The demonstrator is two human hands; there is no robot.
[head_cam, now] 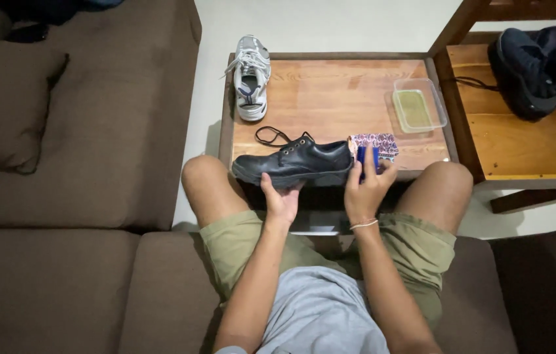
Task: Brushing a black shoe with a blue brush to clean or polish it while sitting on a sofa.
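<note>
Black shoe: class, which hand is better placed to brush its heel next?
Probably the right hand: it holds the blue brush against the black shoe at its heel, while the left hand supports the sole.

Black leather shoe (294,162) with black laces. White and grey sneaker (251,77). Blue brush (367,159). Purple-and-white patterned cloth (377,143). Clear tub (419,105), yellowish-green inside. Warm brown wooden counter (330,98). Brown sofa (81,164). Olive shorts (238,239), grey shirt (320,314).
</note>
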